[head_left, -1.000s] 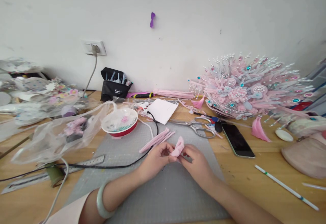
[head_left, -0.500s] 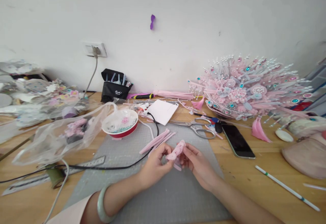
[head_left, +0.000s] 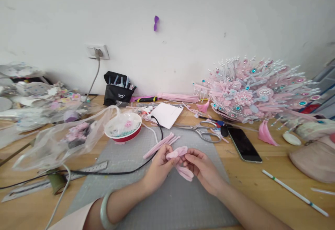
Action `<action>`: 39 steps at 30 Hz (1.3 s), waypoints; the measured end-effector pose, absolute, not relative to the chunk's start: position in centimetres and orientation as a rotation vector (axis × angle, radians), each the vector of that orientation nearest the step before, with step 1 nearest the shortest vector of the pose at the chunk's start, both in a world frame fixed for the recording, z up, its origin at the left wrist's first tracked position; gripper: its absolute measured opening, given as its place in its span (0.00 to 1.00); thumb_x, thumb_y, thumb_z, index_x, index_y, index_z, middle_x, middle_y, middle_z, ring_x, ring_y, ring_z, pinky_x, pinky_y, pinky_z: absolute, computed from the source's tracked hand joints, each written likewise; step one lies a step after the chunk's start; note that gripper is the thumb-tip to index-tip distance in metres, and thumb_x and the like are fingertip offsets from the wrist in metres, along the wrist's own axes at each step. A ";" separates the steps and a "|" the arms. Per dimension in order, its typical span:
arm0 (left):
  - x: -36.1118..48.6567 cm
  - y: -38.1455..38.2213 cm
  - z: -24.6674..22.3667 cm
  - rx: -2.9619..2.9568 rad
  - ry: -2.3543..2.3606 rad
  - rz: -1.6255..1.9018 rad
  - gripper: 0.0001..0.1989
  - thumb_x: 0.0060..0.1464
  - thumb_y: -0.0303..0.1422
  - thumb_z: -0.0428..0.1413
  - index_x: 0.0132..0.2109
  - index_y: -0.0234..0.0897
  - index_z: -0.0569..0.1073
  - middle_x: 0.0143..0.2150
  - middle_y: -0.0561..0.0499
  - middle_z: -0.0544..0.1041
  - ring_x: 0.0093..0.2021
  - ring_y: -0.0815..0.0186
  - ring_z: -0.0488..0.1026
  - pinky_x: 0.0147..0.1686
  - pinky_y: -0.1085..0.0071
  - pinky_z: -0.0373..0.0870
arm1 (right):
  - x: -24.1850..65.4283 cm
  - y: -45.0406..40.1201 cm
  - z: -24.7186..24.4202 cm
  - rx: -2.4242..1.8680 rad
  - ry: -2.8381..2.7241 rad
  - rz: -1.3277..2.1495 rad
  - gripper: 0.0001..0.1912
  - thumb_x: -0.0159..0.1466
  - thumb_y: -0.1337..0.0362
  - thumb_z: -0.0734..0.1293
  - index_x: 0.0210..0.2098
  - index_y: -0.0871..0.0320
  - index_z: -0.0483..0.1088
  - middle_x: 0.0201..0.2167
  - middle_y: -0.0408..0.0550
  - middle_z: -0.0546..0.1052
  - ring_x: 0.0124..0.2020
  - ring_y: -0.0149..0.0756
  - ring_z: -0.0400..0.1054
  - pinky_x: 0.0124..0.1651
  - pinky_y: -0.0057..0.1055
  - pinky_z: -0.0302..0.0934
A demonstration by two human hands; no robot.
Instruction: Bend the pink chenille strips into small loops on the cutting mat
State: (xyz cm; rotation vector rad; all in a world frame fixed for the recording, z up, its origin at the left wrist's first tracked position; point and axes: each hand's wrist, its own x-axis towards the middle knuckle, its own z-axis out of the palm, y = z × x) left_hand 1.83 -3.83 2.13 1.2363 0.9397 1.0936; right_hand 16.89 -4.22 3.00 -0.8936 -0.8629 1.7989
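Fingers (head_left: pixel 171 155) of both hands are pinching a soft pink strip (head_left: pixel 180 162) over the grey mat (head_left: pixel 167 202). The left hand (head_left: pixel 158 169) is gripping the top loop of the strip, and the right hand (head_left: pixel 202 167) is holding it from the other side, with the tail hanging down between them. A pale bangle (head_left: pixel 104 212) is sitting on the left wrist. Just past the hands, more pink strips (head_left: pixel 161 143) are lying on the mat, touching a black cord (head_left: pixel 115 171). To the left, a ruler (head_left: pixel 52 179) is lying on the wood table (head_left: pixel 261 184), and a clear bag (head_left: pixel 65 139) is sitting near a red bowl (head_left: pixel 123 128). To the right, scissors (head_left: pixel 202 131) are lying beside a black phone (head_left: pixel 244 144), and a white stick (head_left: pixel 294 192) is lying well apart from them. Farther back, a white card (head_left: pixel 167 114) and a black pouch (head_left: pixel 117 89) are sitting near the wall (head_left: pixel 183 21). A big pink beaded crown (head_left: pixel 251 90) is resting on the far right. A plug socket (head_left: pixel 97 51) and a purple bit (head_left: pixel 156 22) are sticking on the wall.
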 end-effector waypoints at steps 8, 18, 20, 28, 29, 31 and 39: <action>1.7 -2.8 1.2 1.192 1.041 1.094 0.12 0.50 0.36 0.52 0.40 0.35 0.64 0.30 0.52 0.70 0.31 0.67 0.68 0.34 0.70 0.63 | 16.8 -3.8 2.2 -0.906 -0.991 1.675 0.10 0.51 0.69 0.68 0.33 0.58 0.68 0.36 0.47 0.73 0.40 0.34 0.67 0.46 0.32 0.57; 2.2 -3.4 1.8 0.834 0.810 1.038 0.13 0.47 0.34 0.56 0.41 0.33 0.68 0.36 0.46 0.73 0.36 0.64 0.70 0.39 0.67 0.65 | 16.9 -3.0 1.2 -1.074 -1.701 1.024 0.08 0.59 0.63 0.62 0.32 0.56 0.73 0.38 0.49 0.73 0.43 0.37 0.65 0.49 0.36 0.56; 2.1 -3.4 1.7 0.823 0.820 1.019 0.11 0.47 0.33 0.56 0.39 0.34 0.68 0.34 0.48 0.73 0.35 0.65 0.71 0.39 0.66 0.66 | 17.2 -2.8 1.3 -1.105 -1.680 1.026 0.12 0.60 0.59 0.60 0.34 0.56 0.74 0.39 0.50 0.73 0.43 0.38 0.65 0.49 0.37 0.56; 1.7 -2.7 1.2 0.811 0.846 1.057 0.06 0.46 0.30 0.57 0.33 0.35 0.68 0.28 0.51 0.70 0.31 0.68 0.68 0.34 0.70 0.64 | 18.5 -2.0 1.5 -1.296 -1.372 1.228 0.19 0.56 0.50 0.61 0.36 0.58 0.73 0.27 0.46 0.70 0.28 0.35 0.64 0.30 0.30 0.62; 1.7 -2.7 1.2 0.817 0.846 1.068 0.08 0.46 0.31 0.57 0.36 0.35 0.69 0.28 0.51 0.70 0.31 0.67 0.68 0.35 0.71 0.64 | 18.5 -1.9 1.6 -1.295 -1.349 1.258 0.18 0.55 0.51 0.62 0.36 0.59 0.72 0.24 0.44 0.69 0.25 0.34 0.64 0.28 0.30 0.61; 1.7 -2.7 1.3 0.841 0.844 1.086 0.11 0.48 0.33 0.56 0.39 0.34 0.69 0.28 0.51 0.69 0.31 0.67 0.67 0.35 0.71 0.63 | 18.4 -1.8 1.8 -1.274 -1.292 1.335 0.17 0.54 0.54 0.64 0.36 0.60 0.71 0.21 0.41 0.68 0.22 0.31 0.63 0.27 0.29 0.61; 1.8 -2.9 1.4 0.976 0.827 1.119 0.10 0.47 0.33 0.57 0.37 0.34 0.67 0.33 0.51 0.70 0.34 0.67 0.66 0.36 0.70 0.63 | 18.0 -2.2 2.4 -1.091 -1.155 1.621 0.13 0.51 0.57 0.68 0.30 0.61 0.70 0.24 0.44 0.71 0.25 0.30 0.66 0.32 0.29 0.62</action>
